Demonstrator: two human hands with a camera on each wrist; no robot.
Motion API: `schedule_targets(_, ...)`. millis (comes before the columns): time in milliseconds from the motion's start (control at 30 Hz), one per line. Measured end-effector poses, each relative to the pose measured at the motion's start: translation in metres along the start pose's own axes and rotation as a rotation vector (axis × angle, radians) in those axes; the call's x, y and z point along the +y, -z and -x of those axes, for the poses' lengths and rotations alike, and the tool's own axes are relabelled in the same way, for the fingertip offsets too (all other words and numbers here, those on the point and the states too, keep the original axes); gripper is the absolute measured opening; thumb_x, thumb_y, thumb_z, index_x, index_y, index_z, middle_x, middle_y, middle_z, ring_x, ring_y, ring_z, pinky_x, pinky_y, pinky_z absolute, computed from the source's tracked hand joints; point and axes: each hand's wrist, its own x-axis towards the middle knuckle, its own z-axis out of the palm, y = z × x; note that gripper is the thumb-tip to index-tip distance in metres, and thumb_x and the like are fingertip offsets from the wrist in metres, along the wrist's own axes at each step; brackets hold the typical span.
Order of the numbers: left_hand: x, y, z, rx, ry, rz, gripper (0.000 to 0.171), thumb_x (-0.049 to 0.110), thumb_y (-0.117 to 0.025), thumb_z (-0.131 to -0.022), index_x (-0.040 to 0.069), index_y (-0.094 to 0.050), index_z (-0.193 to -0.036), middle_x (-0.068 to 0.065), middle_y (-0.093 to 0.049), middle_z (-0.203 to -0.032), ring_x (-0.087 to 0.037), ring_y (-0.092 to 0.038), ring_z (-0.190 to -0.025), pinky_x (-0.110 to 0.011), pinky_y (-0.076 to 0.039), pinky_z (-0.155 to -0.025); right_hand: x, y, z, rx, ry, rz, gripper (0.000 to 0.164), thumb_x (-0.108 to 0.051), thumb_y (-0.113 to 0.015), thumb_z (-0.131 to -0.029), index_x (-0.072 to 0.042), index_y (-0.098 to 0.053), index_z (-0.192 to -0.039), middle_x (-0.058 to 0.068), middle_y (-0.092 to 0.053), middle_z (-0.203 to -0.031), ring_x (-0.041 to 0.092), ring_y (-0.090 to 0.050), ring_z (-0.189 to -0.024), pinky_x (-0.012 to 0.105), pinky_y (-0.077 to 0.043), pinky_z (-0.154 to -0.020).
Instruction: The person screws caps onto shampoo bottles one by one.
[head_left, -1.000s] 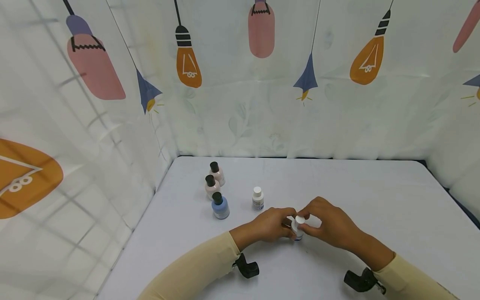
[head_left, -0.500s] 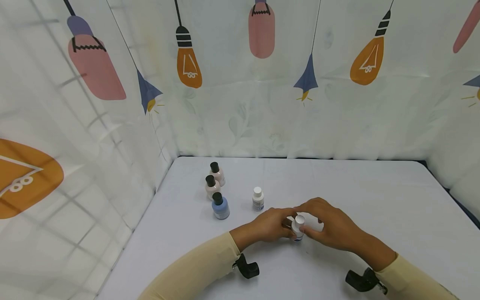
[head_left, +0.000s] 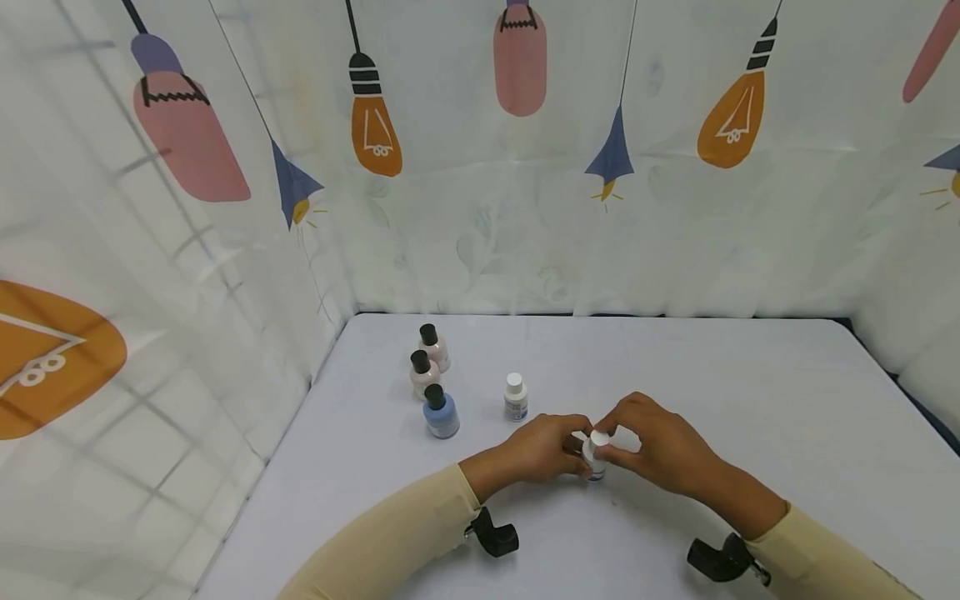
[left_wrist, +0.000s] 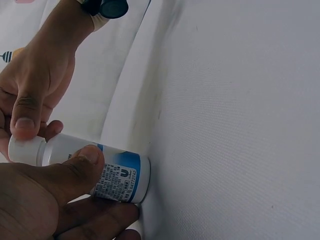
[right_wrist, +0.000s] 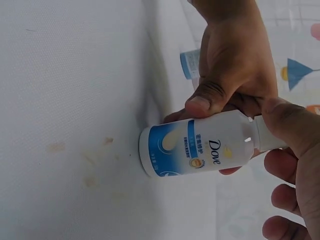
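A small white Dove bottle [right_wrist: 200,142] with a blue band stands upright on the table, its label facing the right wrist camera. My left hand [head_left: 546,450] grips the bottle's body, thumb [left_wrist: 82,167] on one side and fingers round the other. From the right, my right hand [head_left: 663,450] pinches the white cap [left_wrist: 25,151] between thumb and fingers. In the right wrist view its other fingers [right_wrist: 285,197] hang loosely curled beside the cap. Back and left of the hands stands a second white bottle [head_left: 515,400] with a white cap.
On the table's left side stand a blue bottle [head_left: 441,415] and two pale pink bottles [head_left: 424,377] with black caps, close together. The white table [head_left: 712,375] meets a curtain [head_left: 465,233] printed with lamps at the back and left.
Half a second ago my right fingers were spread wider off the cap; now they pinch it again, as one second ago. My left hand keeps its grip on the bottle.
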Motion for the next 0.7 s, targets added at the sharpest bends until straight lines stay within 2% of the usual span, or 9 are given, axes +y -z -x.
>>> schedule_targets(67, -0.0001, 0.0002, -0.0003, -0.001, 0.001, 0.002, 0.041, 0.014, -0.086, -0.084, 0.02, -0.065, -0.119, 0.003, -0.075, -0.115, -0.004, -0.07, -0.101, -0.02, -0.053, -0.084, -0.001, 0.0003, 0.0002, -0.013, -0.029, 0.005, 0.036, -0.031, -0.09, -0.08, -0.02, -0.069, -0.106, -0.011, -0.058, -0.103, 0.014, -0.065, -0.091, 0.026, -0.056, -0.068)
schedule_targets(200, -0.0009, 0.0005, -0.0008, 0.0, -0.008, -0.009, 0.043, 0.015, -0.085, -0.085, 0.019, -0.065, -0.122, 0.005, -0.073, -0.119, -0.003, -0.069, -0.102, -0.02, -0.052, -0.085, -0.0015, 0.0024, 0.001, -0.057, -0.089, -0.013, 0.043, -0.041, -0.086, -0.084, -0.023, -0.068, -0.119, -0.011, -0.06, -0.113, 0.011, -0.064, -0.094, 0.027, -0.055, -0.07)
schedule_targets(267, -0.0011, 0.0002, -0.0007, 0.001, -0.008, -0.011, 0.05, 0.016, -0.085, -0.085, 0.018, -0.063, -0.13, 0.006, -0.071, -0.123, -0.002, -0.069, -0.102, -0.019, -0.052, -0.085, -0.0007, 0.0039, 0.0018, -0.081, -0.085, -0.032, 0.044, -0.04, -0.084, -0.087, -0.025, -0.068, -0.126, -0.012, -0.06, -0.118, 0.008, -0.061, -0.097, 0.026, -0.054, -0.07)
schedule_targets(333, -0.0012, 0.0, -0.0004, 0.001, -0.006, -0.017, 0.054, 0.016, -0.085, -0.085, 0.017, -0.062, -0.134, 0.007, -0.069, -0.126, -0.002, -0.068, -0.104, -0.018, -0.051, -0.085, 0.0005, 0.005, 0.0025, -0.092, -0.047, -0.06, 0.044, -0.032, -0.083, -0.089, -0.026, -0.068, -0.129, -0.013, -0.062, -0.12, 0.007, -0.059, -0.099, 0.025, -0.053, -0.067)
schedule_targets(433, -0.0012, -0.0001, -0.0004, -0.002, -0.001, -0.019, 0.055, 0.016, -0.084, -0.086, 0.016, -0.061, -0.135, 0.005, -0.07, -0.126, -0.004, -0.069, -0.105, -0.019, -0.052, -0.084, 0.0022, 0.0053, 0.0024, -0.095, 0.031, -0.066, 0.041, -0.021, -0.082, -0.09, -0.026, -0.07, -0.129, -0.014, -0.064, -0.118, 0.008, -0.058, -0.103, 0.023, -0.053, -0.065)
schedule_targets(500, -0.0014, 0.0, -0.0006, -0.005, -0.005, -0.022, 0.049, 0.016, -0.084, -0.086, 0.017, -0.062, -0.129, 0.003, -0.071, -0.125, -0.005, -0.069, -0.105, -0.019, -0.052, -0.085, 0.0028, 0.0044, 0.0021, -0.088, 0.061, -0.062, 0.039, -0.016, -0.082, -0.09, -0.024, -0.071, -0.127, -0.013, -0.066, -0.116, 0.01, -0.059, -0.104, 0.024, -0.053, -0.065)
schedule_targets(700, -0.0022, -0.0001, -0.0011, -0.006, -0.011, -0.002, 0.045, 0.014, -0.085, -0.085, 0.019, -0.064, -0.125, 0.003, -0.07, -0.126, -0.005, -0.069, -0.105, -0.019, -0.052, -0.085, 0.0028, -0.0007, 0.0023, -0.044, 0.021, 0.0, 0.034, -0.025, -0.086, -0.085, -0.022, -0.071, -0.115, -0.015, -0.064, -0.108, 0.007, -0.063, -0.101, 0.028, -0.057, -0.076)
